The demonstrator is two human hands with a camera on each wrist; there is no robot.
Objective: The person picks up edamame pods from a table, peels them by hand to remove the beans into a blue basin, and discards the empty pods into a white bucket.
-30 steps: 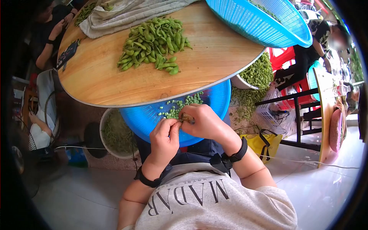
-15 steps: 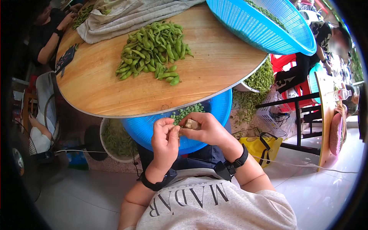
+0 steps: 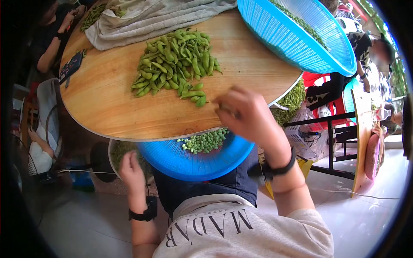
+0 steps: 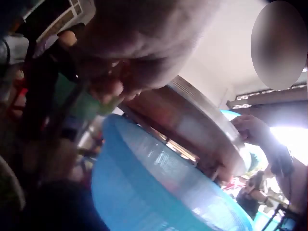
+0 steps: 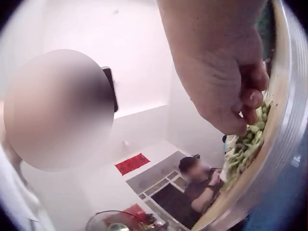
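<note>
In the head view my right hand [image 3: 247,112] is over the near edge of the round wooden table [image 3: 107,118], its fingers loosely bent and no object showing in them. Just beyond its fingertips lies a pile of green edamame pods [image 3: 172,64]. My left hand [image 3: 132,172] hangs left of a blue plastic basket [image 3: 193,171], in front of a pot of pods [image 3: 122,150]; its fingers look relaxed, though the left wrist view is blurred. Shelled green beans [image 3: 206,142] lie in the basket, partly under the table edge.
A large light-blue basket [image 3: 292,41] of pods tilts at the table's right side. A grey towel [image 3: 142,28] and a dark phone-like object [image 3: 72,64] lie on the table. More pods [image 3: 294,96] are heaped below right. Other people sit at left and right.
My hands were together over the blue basket, fingers pinching a pod. Now they are apart: the right has moved forward and right over the table, the left out to the left.
</note>
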